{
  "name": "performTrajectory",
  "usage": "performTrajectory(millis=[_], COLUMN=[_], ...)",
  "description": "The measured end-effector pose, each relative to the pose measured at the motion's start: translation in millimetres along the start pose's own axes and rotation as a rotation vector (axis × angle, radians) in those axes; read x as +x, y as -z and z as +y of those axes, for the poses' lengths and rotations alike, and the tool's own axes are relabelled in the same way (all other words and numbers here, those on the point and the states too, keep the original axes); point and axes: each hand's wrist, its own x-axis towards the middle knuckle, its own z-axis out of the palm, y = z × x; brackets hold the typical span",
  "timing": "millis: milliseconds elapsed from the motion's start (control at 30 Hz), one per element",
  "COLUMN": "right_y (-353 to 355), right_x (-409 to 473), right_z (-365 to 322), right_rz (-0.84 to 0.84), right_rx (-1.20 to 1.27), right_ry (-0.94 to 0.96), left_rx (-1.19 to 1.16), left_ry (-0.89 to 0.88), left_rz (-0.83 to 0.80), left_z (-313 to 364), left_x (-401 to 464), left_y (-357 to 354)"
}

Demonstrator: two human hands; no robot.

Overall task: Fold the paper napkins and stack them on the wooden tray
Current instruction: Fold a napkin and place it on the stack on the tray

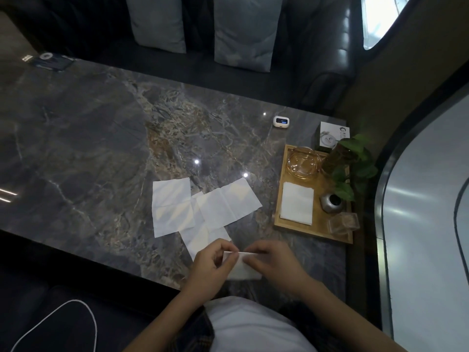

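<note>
Our fingertips pinch the far edge of one napkin (pixel 242 268) at the near edge of the table (pixel 88 138). The left hand (pixel 212 264) holds the left part of that edge between thumb and forefinger, and the right hand (pixel 272 262) holds the right part in the same way, both closed narrow on the paper. The napkin seems folded already at least once, and we judge that we are now aligning its edges for the fold. Its long axis runs left to right, between the two hands.

Just beyond the fingers, three loose napkins (pixel 203 212) lie flat and partly overlapping. One of them touches the left hand or goes under it; we cannot tell which.

The tray (pixel 317 231) stands to the right and a little farther, well apart from the hands. A folded stack (pixel 297 207) lies already in its near left part. So the next move goes to the far right, and the right hand is nearer to the tray. The stack's long axis runs near to far, so our napkin perhaps needs a turn before we put it down.

On the tray are also an amber glass dish (pixel 303 162), a small grey pot (pixel 331 203), a clear box (pixel 344 223) and a plant (pixel 352 161). Behind it stands a white box (pixel 332 135) with a round logo, but the writing is too small to read. A small white device (pixel 281 121) with a dark screen lies farther left.
</note>
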Motion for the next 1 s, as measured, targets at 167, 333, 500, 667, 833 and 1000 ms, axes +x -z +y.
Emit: performTrajectory(millis=[167, 333, 500, 667, 833, 1000], right_y=[0, 3, 8, 10, 11, 17], right_x=[0, -1, -1, 1, 3, -1], right_z=[1, 2, 3, 6, 12, 16], right_rz=[0.020, 0.041, 0.116, 0.159, 0.192, 0.200], right_rx=[0.136, 0.280, 0.405, 0.451, 0.472, 0.524], right_ry=[-0.096, -0.161, -0.259, -0.308, -0.304, -0.317], left_rx=[-0.145, -0.287, -0.371, -0.385, -0.378, -0.347], left_ry=[0.081, 0.207, 0.285, 0.340, 0.360, 0.363], left_rz=[0.063, 0.130, 0.100, 0.002, 0.012, 0.050], left_z=[-4, -3, -3, 1, -3, -3], left_x=[3, 4, 4, 2, 2, 8], left_y=[3, 5, 5, 4, 5, 2])
